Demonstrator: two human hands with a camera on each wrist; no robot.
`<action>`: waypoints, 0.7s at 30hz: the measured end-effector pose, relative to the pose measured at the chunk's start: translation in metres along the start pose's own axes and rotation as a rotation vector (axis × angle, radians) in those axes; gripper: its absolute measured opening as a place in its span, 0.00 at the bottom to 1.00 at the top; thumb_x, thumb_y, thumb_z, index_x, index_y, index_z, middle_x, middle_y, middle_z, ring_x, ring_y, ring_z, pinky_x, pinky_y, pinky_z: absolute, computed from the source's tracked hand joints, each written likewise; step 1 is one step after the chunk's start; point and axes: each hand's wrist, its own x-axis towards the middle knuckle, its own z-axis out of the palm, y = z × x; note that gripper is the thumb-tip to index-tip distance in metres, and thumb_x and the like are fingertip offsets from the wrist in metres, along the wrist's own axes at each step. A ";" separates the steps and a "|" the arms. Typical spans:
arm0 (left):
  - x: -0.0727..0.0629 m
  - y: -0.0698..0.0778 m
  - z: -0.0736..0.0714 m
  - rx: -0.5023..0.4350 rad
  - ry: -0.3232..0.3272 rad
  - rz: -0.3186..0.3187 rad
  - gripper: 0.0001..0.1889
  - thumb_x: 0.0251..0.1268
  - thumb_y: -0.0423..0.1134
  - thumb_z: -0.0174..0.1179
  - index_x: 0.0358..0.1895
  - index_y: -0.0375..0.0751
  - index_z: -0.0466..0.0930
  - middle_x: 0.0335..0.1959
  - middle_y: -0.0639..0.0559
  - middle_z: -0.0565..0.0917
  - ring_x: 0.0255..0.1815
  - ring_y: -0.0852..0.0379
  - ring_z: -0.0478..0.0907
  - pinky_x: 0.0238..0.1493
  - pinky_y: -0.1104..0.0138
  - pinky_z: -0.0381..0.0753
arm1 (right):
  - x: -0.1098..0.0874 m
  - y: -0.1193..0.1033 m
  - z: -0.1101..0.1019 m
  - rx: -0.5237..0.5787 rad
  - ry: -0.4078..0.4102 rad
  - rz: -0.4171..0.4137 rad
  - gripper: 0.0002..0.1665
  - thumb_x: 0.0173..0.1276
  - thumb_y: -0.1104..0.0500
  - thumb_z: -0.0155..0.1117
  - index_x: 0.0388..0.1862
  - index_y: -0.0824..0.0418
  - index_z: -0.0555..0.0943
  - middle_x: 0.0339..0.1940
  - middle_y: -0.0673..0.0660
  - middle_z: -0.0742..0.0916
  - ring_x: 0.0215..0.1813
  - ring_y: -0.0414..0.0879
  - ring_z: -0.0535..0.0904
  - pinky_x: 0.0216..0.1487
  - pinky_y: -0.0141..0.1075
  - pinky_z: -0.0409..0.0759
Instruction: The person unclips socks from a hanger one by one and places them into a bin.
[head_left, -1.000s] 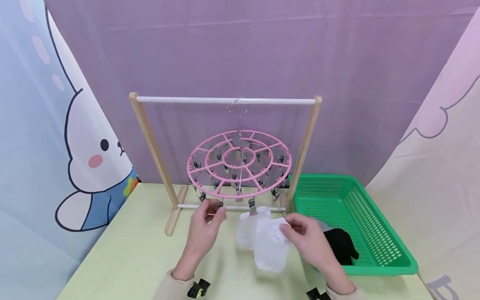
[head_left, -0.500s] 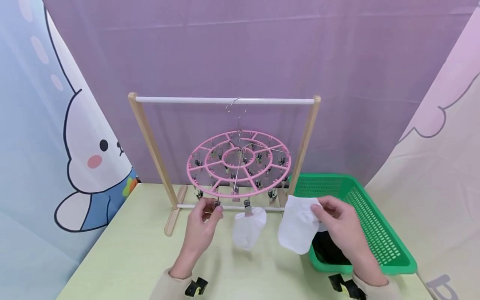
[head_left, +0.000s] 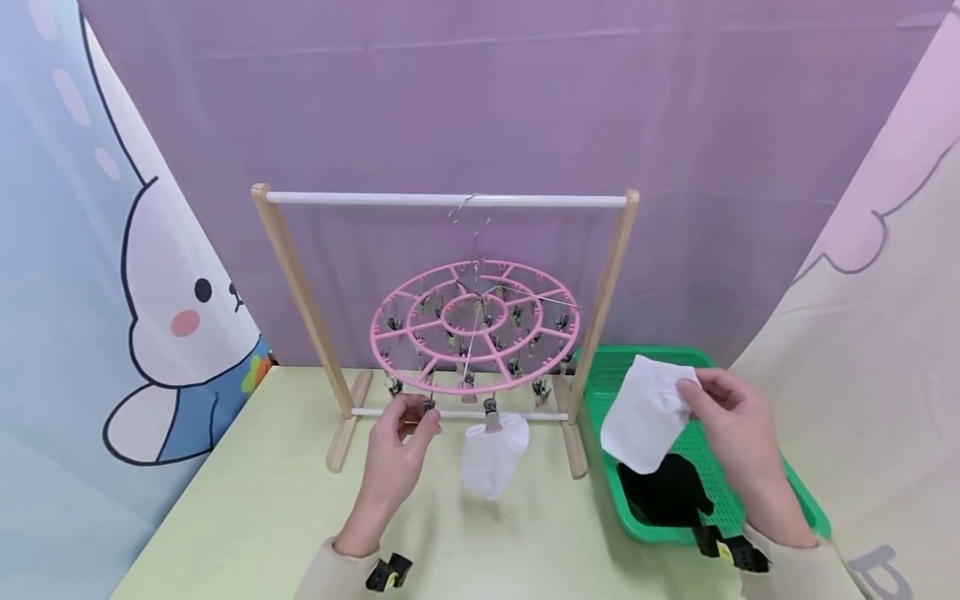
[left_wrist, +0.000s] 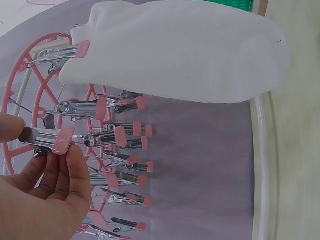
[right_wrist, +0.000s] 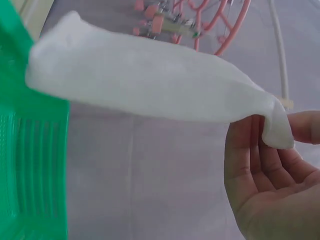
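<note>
My left hand (head_left: pixel 397 454) pinches a metal clip (left_wrist: pixel 47 139) with pink tips at the front rim of the pink round hanger (head_left: pixel 438 385); in the left wrist view nothing sits between the clip's tips. To its right, one white sock (head_left: pixel 491 462) dangles from another clip (head_left: pixel 491 417). A second white sock (head_left: pixel 647 414) is held at its cuff between thumb and fingers of my right hand (head_left: pixel 738 437). That sock hangs tilted above the green basket (head_left: pixel 813 512), apart from the hanger. A black cloth item (head_left: pixel 667 492) lies in the basket under it.
The hanger hooks over the white bar (head_left: pixel 375 199) of a wooden stand (head_left: pixel 303 300). Several more clips (head_left: pixel 542 390) hang around its rings. The pale green table (head_left: pixel 247 500) carries the stand and basket; a purple curtain (head_left: pixel 525 100) is behind.
My right hand has carried its white sock rightward, away from the hanging sock, to above the basket. My left hand stays at the clip. The hanger has turned slightly.
</note>
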 end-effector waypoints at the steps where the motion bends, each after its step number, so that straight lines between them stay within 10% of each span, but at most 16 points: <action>1: 0.000 0.000 0.000 0.000 0.001 -0.004 0.07 0.70 0.30 0.61 0.47 0.33 0.79 0.36 0.47 0.81 0.35 0.56 0.81 0.43 0.69 0.81 | 0.002 0.002 -0.002 -0.003 0.015 0.007 0.19 0.75 0.54 0.65 0.52 0.69 0.81 0.35 0.37 0.86 0.35 0.36 0.81 0.37 0.25 0.80; 12: 0.000 -0.005 -0.004 0.004 0.000 -0.008 0.08 0.70 0.30 0.61 0.49 0.32 0.79 0.36 0.46 0.81 0.35 0.56 0.82 0.43 0.68 0.82 | 0.010 0.036 -0.044 0.060 0.193 0.133 0.05 0.73 0.58 0.65 0.43 0.47 0.85 0.32 0.34 0.85 0.34 0.31 0.79 0.35 0.19 0.78; 17: 0.001 -0.004 -0.005 -0.003 -0.003 0.004 0.08 0.70 0.30 0.62 0.49 0.34 0.80 0.36 0.46 0.81 0.35 0.56 0.82 0.43 0.68 0.82 | 0.006 0.054 -0.050 -0.113 0.253 0.151 0.11 0.75 0.56 0.63 0.49 0.62 0.85 0.30 0.30 0.82 0.33 0.27 0.77 0.33 0.18 0.75; 21: 0.001 -0.005 -0.005 -0.006 -0.006 0.021 0.07 0.70 0.29 0.62 0.48 0.33 0.80 0.36 0.46 0.82 0.35 0.56 0.83 0.42 0.68 0.83 | -0.002 0.069 -0.038 -0.319 0.184 0.094 0.18 0.75 0.57 0.62 0.53 0.72 0.82 0.34 0.48 0.88 0.32 0.30 0.76 0.29 0.24 0.74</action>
